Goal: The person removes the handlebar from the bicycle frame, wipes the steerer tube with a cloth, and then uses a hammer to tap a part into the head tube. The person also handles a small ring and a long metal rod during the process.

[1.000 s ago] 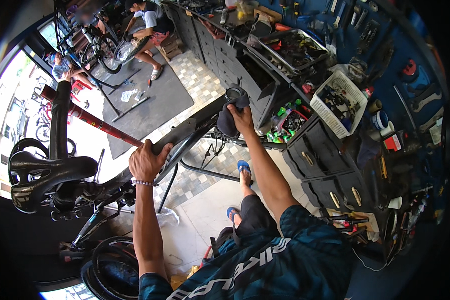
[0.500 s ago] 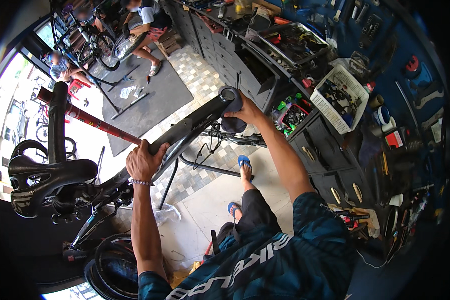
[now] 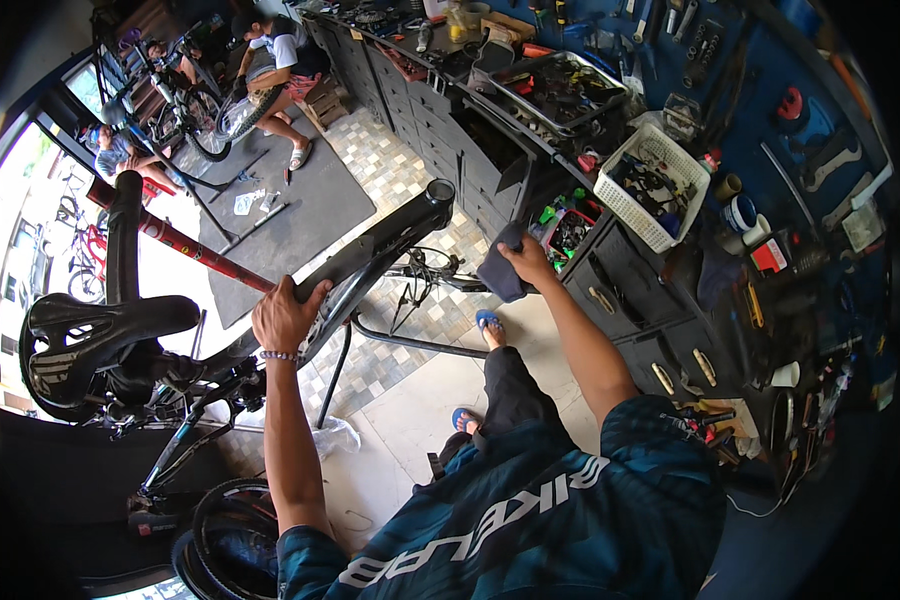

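Note:
A black bicycle frame (image 3: 375,238) lies across in front of me, its open head tube at the far right end. My left hand (image 3: 288,320) is closed round its main tube, thumb on top. Away from the frame, to the right of the head tube, my right hand (image 3: 530,262) grips a bunched dark cloth (image 3: 502,272). At the left end sits a black saddle (image 3: 100,330). Beyond my left hand a red tube (image 3: 185,242) slants up to the left; its lower end is hidden behind that hand. Cables (image 3: 425,275) hang beneath the frame.
Dark drawer cabinets (image 3: 430,110) run along the right, bearing a tool tray (image 3: 560,90) and a white basket (image 3: 660,185) of small parts. Tools hang on the blue wall. Bicycle wheels (image 3: 235,530) stand lower left. One person (image 3: 280,65) works at another bicycle; a second sits farther left.
My right hand has come off the head tube and moved right and down, carrying the cloth. The left hand keeps its hold on the frame.

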The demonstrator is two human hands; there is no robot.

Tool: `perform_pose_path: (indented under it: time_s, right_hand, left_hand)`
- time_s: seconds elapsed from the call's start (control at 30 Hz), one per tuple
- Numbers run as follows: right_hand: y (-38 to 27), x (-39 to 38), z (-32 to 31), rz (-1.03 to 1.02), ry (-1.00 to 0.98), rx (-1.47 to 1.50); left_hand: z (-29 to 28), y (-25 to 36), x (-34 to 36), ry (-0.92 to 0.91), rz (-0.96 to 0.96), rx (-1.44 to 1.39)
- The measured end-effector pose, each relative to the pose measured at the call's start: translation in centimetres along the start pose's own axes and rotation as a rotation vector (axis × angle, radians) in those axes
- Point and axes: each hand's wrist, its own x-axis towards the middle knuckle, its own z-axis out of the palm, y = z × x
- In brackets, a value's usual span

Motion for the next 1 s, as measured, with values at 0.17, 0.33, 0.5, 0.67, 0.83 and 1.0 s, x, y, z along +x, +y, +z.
perform_pose_path:
  time_s: [0.17,0.33,0.5,0.67,0.83,1.0]
  right_hand:
    - [-1.9,3.6,-2.0,0.095,-0.24,0.14]
    - [-5.0,4.5,1.6,0.157,-0.787,0.988]
    - [-8.4,4.4,6.7,0.272,-0.749,1.082]
    - [-7.2,8.9,3.0,0.925,-1.289,2.031]
    - [-8.1,12.0,6.0,0.846,-1.266,1.621]
    - [-7.8,11.8,8.8,0.836,-1.216,1.412]
  left_hand:
    - [-0.7,2.0,0.5,-0.117,0.11,-0.128]
    - [2.0,11.4,6.1,-0.128,0.164,-0.467]
    - [5.1,21.0,12.4,-0.044,0.08,-0.32]
    - [4.9,23.0,11.3,0.0,-0.065,-0.225]
    - [4.9,24.0,10.8,-0.004,-0.141,-0.181]
    - [4.7,23.9,11.2,-0.009,-0.171,-0.194]
